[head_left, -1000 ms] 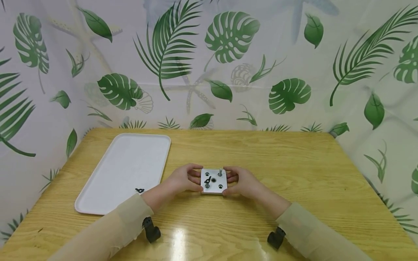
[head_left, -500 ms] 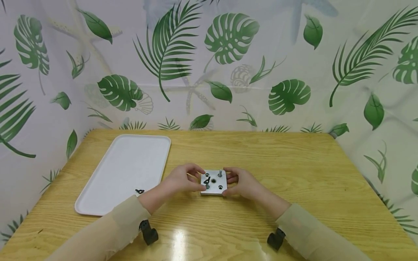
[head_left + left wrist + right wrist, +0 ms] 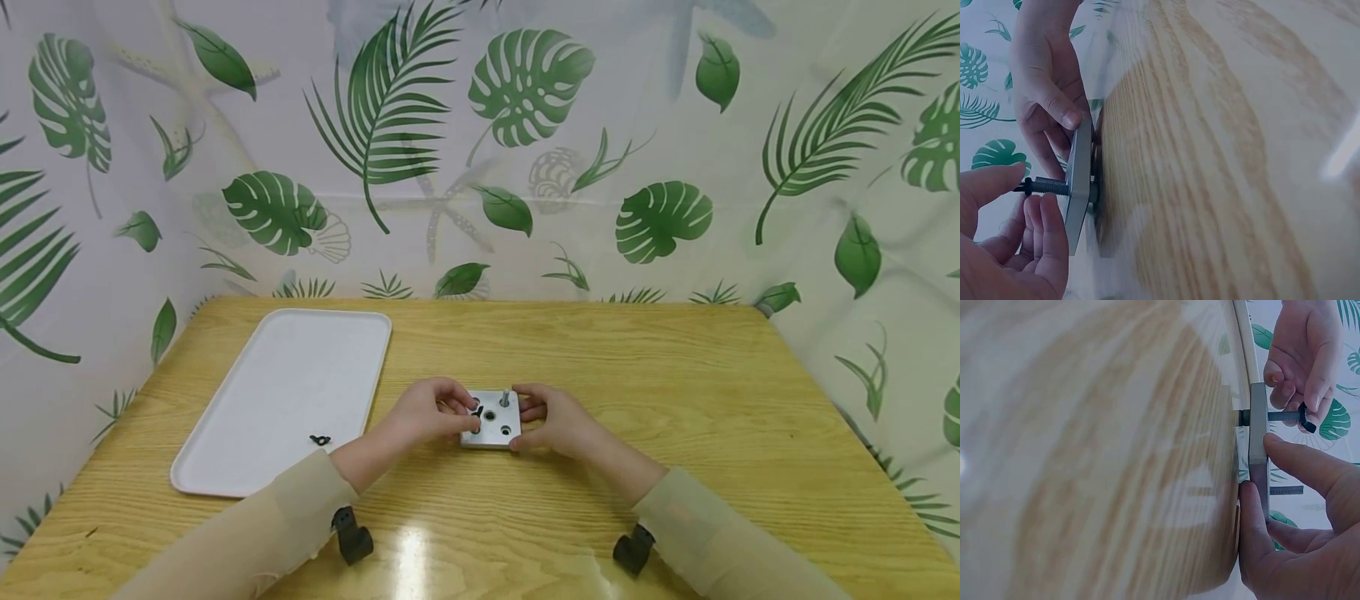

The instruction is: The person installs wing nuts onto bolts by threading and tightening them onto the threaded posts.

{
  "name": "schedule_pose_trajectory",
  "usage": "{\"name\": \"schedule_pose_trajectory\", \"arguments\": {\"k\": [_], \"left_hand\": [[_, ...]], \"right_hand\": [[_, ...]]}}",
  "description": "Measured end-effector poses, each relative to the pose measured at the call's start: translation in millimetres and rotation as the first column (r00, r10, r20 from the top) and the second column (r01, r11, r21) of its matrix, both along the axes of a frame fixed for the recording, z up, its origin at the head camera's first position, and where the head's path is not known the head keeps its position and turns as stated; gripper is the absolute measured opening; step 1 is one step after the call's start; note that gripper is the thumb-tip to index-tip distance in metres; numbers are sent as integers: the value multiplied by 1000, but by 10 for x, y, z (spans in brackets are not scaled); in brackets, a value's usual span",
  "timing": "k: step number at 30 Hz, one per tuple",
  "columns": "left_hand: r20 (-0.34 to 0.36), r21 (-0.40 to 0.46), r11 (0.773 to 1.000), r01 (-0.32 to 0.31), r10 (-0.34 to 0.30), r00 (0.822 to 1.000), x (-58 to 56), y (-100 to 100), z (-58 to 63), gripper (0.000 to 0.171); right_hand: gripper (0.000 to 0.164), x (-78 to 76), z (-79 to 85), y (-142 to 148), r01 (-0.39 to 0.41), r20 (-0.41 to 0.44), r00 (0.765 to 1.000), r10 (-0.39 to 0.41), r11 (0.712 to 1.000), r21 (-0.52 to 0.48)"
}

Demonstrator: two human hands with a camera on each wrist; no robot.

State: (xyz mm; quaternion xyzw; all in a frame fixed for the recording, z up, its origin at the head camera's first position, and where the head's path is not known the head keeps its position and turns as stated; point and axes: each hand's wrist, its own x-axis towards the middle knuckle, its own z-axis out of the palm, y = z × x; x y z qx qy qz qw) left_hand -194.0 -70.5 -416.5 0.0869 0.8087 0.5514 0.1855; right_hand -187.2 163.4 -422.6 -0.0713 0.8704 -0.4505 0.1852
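Pinching a partly hidden wing nut (image 3: 1305,420), the left hand (image 3: 429,410) faces the right hand (image 3: 558,421) gripping the plate (image 3: 491,432)

A glossy, yellow-brown wooden table (image 3: 675,375) with visible grain. On its left side lies a white rectangular tray (image 3: 288,383) with rounded corners and a raised rim. Near the middle, a square metal plate (image 3: 491,430) is on or just above the wood; which is unclear.

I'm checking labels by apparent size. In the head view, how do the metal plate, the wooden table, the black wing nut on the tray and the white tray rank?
Largest to smallest:
1. Wooden table
2. White tray
3. Metal plate
4. Black wing nut on the tray
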Motion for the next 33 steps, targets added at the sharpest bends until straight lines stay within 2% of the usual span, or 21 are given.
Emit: {"name": "schedule_pose_trajectory", "arguments": {"k": [5,11,21,30,33], "left_hand": [[-9,2,1000,-4,4,1000,-1,14,-9,13],[-7,0,1000,1,-1,1000,-19,6,-20,10],[-40,-13,999,45,-46,998,-20,-16,-8,14],[-96,-58,994,92,-97,991,-30,-1,2,13],[-107,-78,993,90,-98,989,-19,8,20,13]], "right_hand": [[90,10,18,-2,3,2,1000,-3,1000,12],[86,13,13,5,-6,-2,1000,6,1000,4],[85,5,-2,6,-8,-1,1000,8,1000,-14],[85,11,3,2,0,-5,1000,0,1000,-4],[85,8,-4,3,-4,-8,1000,4,1000,15]]}}
